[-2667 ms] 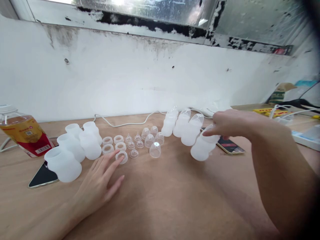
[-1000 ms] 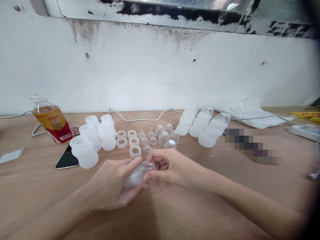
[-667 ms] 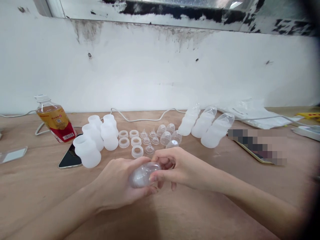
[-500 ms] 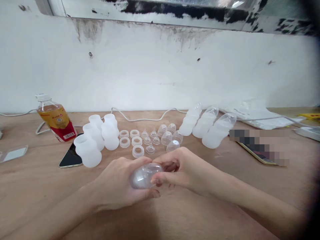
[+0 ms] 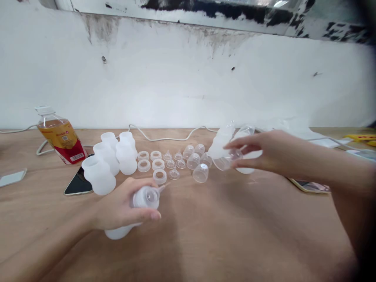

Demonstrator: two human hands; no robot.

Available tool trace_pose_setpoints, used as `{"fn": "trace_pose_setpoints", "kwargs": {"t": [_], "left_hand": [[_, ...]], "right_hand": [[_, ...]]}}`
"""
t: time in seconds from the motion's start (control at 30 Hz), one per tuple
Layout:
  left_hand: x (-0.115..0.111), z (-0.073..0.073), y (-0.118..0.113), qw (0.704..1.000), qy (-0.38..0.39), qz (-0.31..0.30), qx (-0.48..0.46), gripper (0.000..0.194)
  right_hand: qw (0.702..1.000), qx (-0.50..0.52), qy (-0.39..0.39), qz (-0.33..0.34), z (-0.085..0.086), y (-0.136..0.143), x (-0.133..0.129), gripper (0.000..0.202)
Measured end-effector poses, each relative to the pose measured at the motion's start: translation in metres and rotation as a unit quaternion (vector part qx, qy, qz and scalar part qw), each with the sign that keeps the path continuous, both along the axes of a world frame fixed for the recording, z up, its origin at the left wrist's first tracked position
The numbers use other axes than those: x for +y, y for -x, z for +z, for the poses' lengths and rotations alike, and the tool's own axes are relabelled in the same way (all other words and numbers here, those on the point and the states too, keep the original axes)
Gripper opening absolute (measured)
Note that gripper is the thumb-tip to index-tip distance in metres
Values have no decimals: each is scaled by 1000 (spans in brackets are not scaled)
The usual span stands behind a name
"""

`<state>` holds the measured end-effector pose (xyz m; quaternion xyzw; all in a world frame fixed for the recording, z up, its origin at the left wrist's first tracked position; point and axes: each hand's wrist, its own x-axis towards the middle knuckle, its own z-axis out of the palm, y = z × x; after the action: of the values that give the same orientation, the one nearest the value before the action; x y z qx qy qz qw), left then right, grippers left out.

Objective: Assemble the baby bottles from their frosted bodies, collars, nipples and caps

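Note:
My left hand [image 5: 129, 207] is wrapped round a frosted baby bottle [image 5: 119, 232], tilted low over the table. A ring and a clear nipple [image 5: 152, 196] sit on its neck, facing right, with no cap over them. My right hand [image 5: 249, 150] grips a clear dome cap [image 5: 225, 161] in front of the capped bottles [image 5: 219, 145] at the back right. Between the hands stand several other clear caps [image 5: 200, 173], loose nipples [image 5: 174, 174] and white rings [image 5: 159, 177]. Several open frosted bottles [image 5: 100, 176] are grouped at the left.
A drink bottle [image 5: 63, 137] leans at the far left, near a dark phone [image 5: 78, 183] partly behind the open bottles. Another phone [image 5: 311, 186] lies under my right forearm. A white cable [image 5: 170, 140] runs along the wall, and a plastic bag [image 5: 293, 125] lies at the back right.
The clear cap has come off the bottle, and my right hand has carried it right toward the capped bottles. My left hand has shifted left with the bottle, now showing its nipple.

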<state>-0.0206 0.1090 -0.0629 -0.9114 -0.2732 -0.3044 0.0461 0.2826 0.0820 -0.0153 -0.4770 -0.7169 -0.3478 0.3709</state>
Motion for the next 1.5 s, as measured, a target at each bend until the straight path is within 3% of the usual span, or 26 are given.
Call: {"fn": "trace_pose_setpoints", "kwargs": {"t": [0.07,0.17,0.37,0.57,0.63,0.67,0.7,0.77,0.87,0.97,1.13,1.23,1.33,1.5], "left_hand": [[6,-1,0,999,-6,-37,-39,28],[13,-4,-2,995,-21,-44,-86,27],[15,-6,-3,995,-23,-47,-87,28],[11,-5,-4,996,-32,-24,-75,28],[7,-8,-8,996,-54,12,-62,34],[6,-11,-10,995,-73,31,-58,38],[4,-15,-13,993,-97,44,-56,42],[2,-23,-20,986,-152,49,-56,46],[4,-33,-27,975,-210,58,-36,55],[6,-35,-28,975,-209,79,1,63],[5,-27,-24,983,-179,32,-5,63],[4,-26,-23,986,-166,25,-7,66],[4,-27,-25,983,-180,28,-19,63],[7,-32,-27,977,-207,50,-16,67]], "right_hand": [[987,-20,104,-120,6,-11,17,27],[976,-40,173,-127,6,-6,42,25],[981,-35,160,-102,2,13,62,23],[990,-14,84,-115,1,9,46,40],[996,-3,31,-82,-6,21,31,43],[999,-1,18,-31,-13,31,24,43],[998,6,39,43,-20,42,18,44],[969,-15,146,201,-38,68,11,42],[931,-39,228,283,-62,97,13,32],[920,-36,238,308,-71,106,21,19],[926,-122,128,334,-71,100,22,27],[934,-137,104,313,-70,99,21,22],[948,-74,133,278,-69,101,20,25],[899,-67,253,350,-67,103,21,31]]}}
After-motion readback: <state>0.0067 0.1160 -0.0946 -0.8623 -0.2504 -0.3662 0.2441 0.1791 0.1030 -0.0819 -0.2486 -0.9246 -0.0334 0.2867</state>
